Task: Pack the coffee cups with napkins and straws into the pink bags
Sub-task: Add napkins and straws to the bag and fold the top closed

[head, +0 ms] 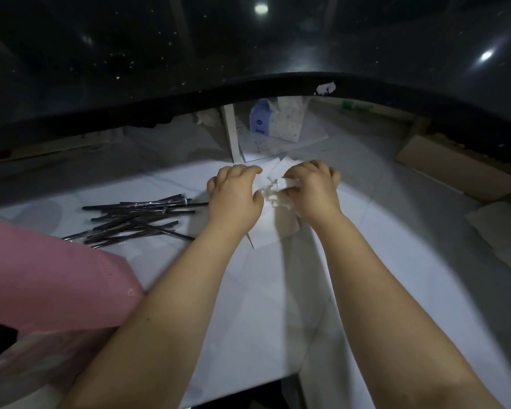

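white napkins (pixel 278 202) lie in a loose pile on the pale table (pixel 248 305), mid-frame in the head view. the right hand (pixel 313 191) pinches a folded wad of them, and the left hand (pixel 233 196) curls its fingers onto the pile's left side, gripping it. black wrapped straws (pixel 136 219) lie scattered further left, near a pink bag (pixel 42 276). a tissue pack (pixel 275 122) stands behind.

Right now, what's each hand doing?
Left hand: fingers curled on the napkins, holding them.
Right hand: pinching a folded bunch of napkins.
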`<act>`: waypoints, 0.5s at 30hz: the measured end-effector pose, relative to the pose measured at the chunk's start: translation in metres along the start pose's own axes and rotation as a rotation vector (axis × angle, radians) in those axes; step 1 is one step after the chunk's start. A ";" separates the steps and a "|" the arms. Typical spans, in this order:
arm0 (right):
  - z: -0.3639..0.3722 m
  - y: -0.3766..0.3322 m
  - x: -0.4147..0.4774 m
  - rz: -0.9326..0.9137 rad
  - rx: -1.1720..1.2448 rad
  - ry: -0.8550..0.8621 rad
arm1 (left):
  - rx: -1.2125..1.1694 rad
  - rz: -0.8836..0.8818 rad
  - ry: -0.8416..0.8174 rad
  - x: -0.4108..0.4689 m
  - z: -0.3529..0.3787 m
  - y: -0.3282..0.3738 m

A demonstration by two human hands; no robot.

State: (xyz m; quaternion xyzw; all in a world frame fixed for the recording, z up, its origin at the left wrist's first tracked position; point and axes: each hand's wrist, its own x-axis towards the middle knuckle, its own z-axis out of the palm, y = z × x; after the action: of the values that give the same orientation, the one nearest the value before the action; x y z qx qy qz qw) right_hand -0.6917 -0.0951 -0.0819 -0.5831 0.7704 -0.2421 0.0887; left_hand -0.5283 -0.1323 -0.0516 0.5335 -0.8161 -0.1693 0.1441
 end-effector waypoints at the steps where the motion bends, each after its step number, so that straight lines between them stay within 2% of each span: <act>1: -0.005 -0.002 -0.002 -0.002 0.009 0.012 | 0.007 0.007 -0.001 -0.001 -0.004 0.003; 7: -0.055 -0.022 -0.013 -0.008 0.088 0.049 | 0.066 0.075 0.048 -0.008 -0.050 0.022; 15: -0.128 -0.088 -0.046 -0.124 0.143 0.265 | 0.085 0.171 0.228 -0.046 -0.139 0.041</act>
State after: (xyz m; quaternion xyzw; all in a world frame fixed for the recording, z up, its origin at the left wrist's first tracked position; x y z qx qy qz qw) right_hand -0.6558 -0.0351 0.0639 -0.5847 0.7186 -0.3763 0.0124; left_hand -0.4864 -0.0914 0.0893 0.4833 -0.8434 -0.0599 0.2269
